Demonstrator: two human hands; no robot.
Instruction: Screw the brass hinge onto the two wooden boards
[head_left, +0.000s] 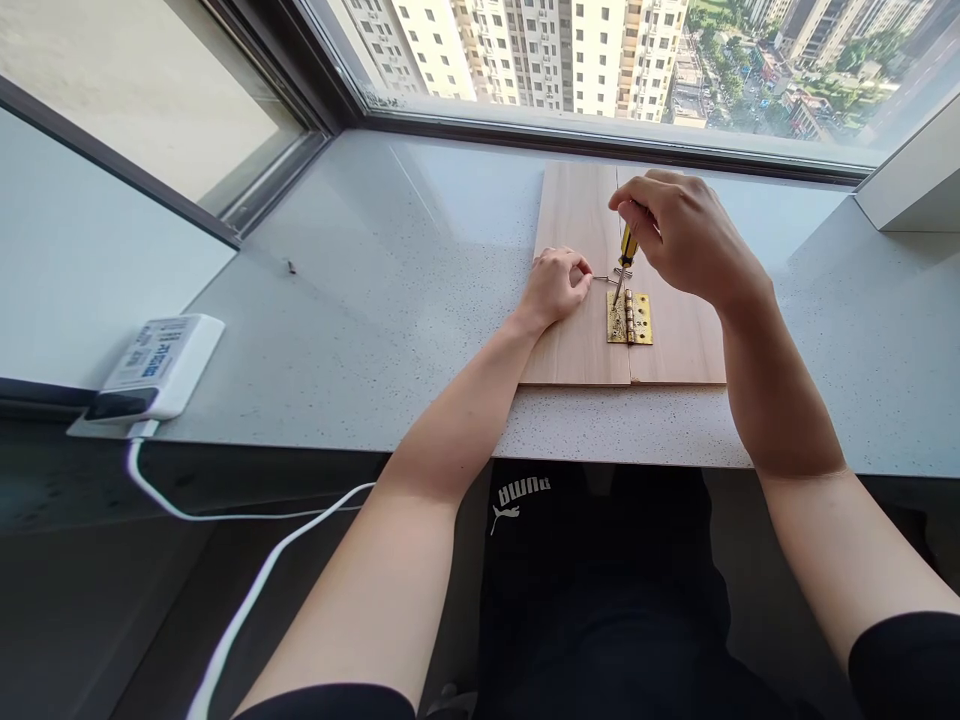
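Observation:
My right hand (679, 235) is wrapped round the handle of a yellow-and-black screwdriver (628, 246). Its shaft slants down to the left leaf of a brass hinge (641, 318). The hinge lies open across the seam between two pale wooden boards (574, 345), one leaf on each. My left hand (557, 285) rests on the left board with its fingers curled and pressed together. Several small screws (622, 272) lie just above the hinge, one reaching close to the left fingertips. Whether those fingers hold anything is hard to see.
The boards lie on a speckled white windowsill counter (360, 300) below a large window. At the far left stands a white charger-like box (161, 365) with a white cable (255, 600) hanging below the counter edge. A small dark speck (291, 267) lies on the counter.

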